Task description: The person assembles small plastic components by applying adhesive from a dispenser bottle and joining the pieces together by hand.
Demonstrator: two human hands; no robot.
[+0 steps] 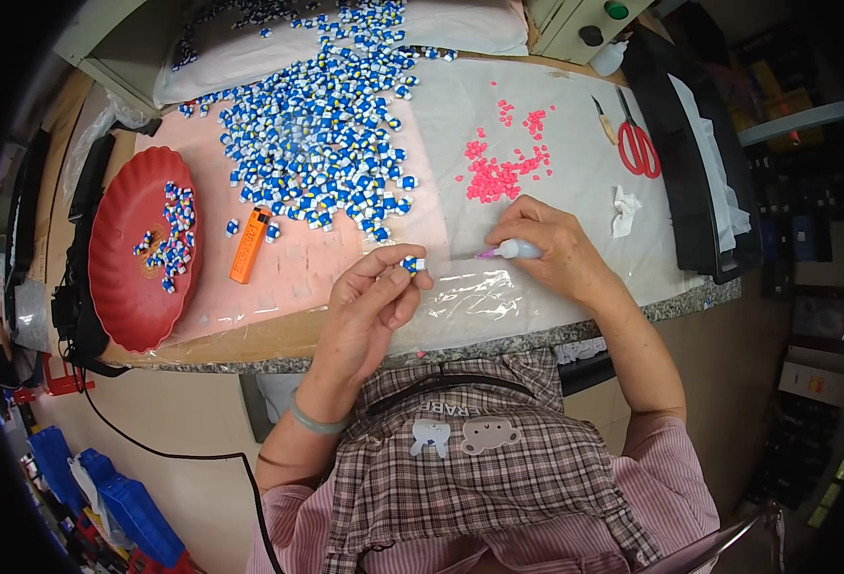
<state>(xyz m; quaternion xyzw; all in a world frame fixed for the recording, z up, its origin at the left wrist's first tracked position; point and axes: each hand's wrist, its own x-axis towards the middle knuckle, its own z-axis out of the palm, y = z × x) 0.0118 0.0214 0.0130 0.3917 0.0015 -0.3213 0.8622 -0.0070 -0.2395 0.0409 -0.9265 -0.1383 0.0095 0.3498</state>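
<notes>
1. Two hands work over the near edge of the surface [575,124], which is covered with clear plastic sheet.
2. The left hand [369,301] is raised, its thumb and forefinger closed on a small blue-and-white bead [410,263]; the other fingers are curled loosely.
3. The right hand [551,244] is closed around a small glue bottle [516,250], its thin pink-tipped nozzle pointing left at the bead, tip just beside it.
4. A big heap of blue-and-white beads [322,124] spreads across the far left part of the surface.
5. A smaller scatter of pink pieces [499,177] lies beyond the right hand.
6. A red tray [121,287] sits at the left edge with some beads in it; an orange lighter [250,244] lies just beside it.
7. Red-handled scissors [637,143] and a small wooden-handled tool [604,120] lie near the far right corner, with a crumpled white tissue [623,210] nearer the right hand.
</notes>
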